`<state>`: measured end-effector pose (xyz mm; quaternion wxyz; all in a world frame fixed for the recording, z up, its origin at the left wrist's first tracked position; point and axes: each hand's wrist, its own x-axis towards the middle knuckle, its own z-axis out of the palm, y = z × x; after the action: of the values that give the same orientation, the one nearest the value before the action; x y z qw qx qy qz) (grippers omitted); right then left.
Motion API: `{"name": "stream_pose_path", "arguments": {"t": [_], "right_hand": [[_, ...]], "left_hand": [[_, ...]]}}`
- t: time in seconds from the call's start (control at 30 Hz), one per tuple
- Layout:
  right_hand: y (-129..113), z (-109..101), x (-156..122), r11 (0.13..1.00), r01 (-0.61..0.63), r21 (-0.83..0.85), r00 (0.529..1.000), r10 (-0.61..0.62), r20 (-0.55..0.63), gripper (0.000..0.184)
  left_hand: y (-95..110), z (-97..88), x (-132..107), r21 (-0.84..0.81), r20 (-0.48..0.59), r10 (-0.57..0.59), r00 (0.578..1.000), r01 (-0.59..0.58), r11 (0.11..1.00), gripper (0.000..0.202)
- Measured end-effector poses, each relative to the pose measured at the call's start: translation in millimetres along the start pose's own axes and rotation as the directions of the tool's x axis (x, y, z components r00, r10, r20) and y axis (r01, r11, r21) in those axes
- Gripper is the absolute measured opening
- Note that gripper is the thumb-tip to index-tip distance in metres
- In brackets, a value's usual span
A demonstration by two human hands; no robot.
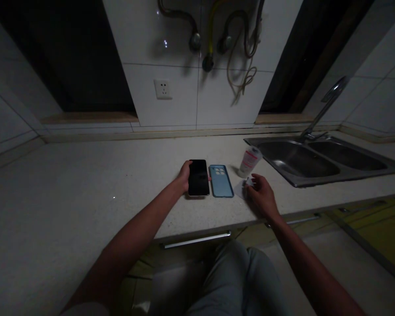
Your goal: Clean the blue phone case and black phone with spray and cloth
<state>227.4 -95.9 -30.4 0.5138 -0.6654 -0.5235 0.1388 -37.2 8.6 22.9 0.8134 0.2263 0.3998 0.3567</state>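
My left hand (184, 175) is wrapped round a black smartphone (198, 177), its dark screen facing up just above the counter. Beside the phone lies a blue phone case (221, 181), with its camera cutouts at the far end. My right hand (262, 194) is closed with its fingers on a white tissue (240, 188) that rests on the counter right of the case. Behind that hand stands a plastic cup (249, 161) with pink print.
A steel double sink (296, 158) with a tall faucet (327, 107) is set into the white counter (141, 166) at the right. On the tiled wall are a socket (163, 89), hoses and pipes. A drawer handle (197, 240) runs below the front edge.
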Motion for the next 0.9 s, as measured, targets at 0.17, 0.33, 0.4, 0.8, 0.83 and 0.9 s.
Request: {"name": "stream_pose_path", "arguments": {"t": [0.17, 0.33, 0.4, 0.8, 0.83, 0.9], "right_hand": [[-7, -3, -3, 0.933, 0.287, -0.216, 0.946, -0.312, -0.088, 0.044], [-28, 1, -13, 0.887, 0.388, -0.251, 0.92, -0.39, 0.043, 0.033], [-40, 6, -14, 0.888, 0.353, -0.294, 0.935, -0.324, 0.144, 0.036], [-93, 45, 21, 0.687, 0.202, -0.698, 0.881, 0.184, 0.437, 0.028], [-92, 48, 24, 0.713, 0.202, -0.672, 0.879, 0.17, 0.445, 0.028], [-89, 52, 28, 0.782, 0.193, -0.593, 0.886, 0.121, 0.448, 0.028]], "left_hand": [[-4, 0.6, 3, 0.102, -0.1, 0.042, 0.994, -0.032, 0.994, 0.04], [-7, 1.3, 4, 0.132, -0.104, 0.079, 0.991, -0.065, 0.989, 0.035], [-7, 0.2, 6, 0.131, -0.104, 0.101, 0.99, -0.087, 0.988, 0.033], [-6, -10.6, 21, 0.177, -0.199, 0.239, 0.95, -0.205, 0.963, 0.01], [-6, -11.8, 22, 0.202, -0.22, 0.268, 0.938, -0.225, 0.953, 0.01], [-6, -14.7, 25, 0.233, -0.255, 0.328, 0.91, -0.271, 0.934, 0.011]]}}
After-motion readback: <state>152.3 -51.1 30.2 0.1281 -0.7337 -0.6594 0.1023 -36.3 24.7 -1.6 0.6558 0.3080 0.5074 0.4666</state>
